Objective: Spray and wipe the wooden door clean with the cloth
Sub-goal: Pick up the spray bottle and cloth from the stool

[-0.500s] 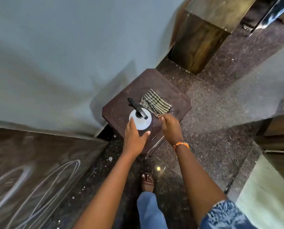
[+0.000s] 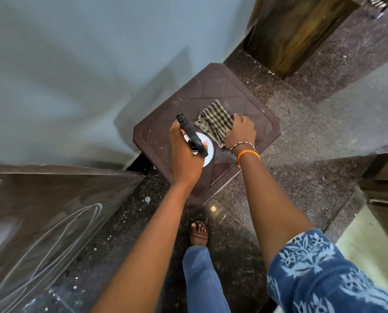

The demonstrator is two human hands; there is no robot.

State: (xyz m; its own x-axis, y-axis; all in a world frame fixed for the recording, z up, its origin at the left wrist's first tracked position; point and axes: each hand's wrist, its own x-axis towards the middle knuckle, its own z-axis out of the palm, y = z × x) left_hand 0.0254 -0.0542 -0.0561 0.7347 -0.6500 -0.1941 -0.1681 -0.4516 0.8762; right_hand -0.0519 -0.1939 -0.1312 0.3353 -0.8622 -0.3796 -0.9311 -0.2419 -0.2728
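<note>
We look down on a brown plastic stool set against a pale blue wall. Our left hand grips the black trigger head of the white spray bottle, and our right hand presses on the striped cloth lying on the stool just beside it. At lower left the wooden door shows white chalk loops above the speckled dark floor
</note>
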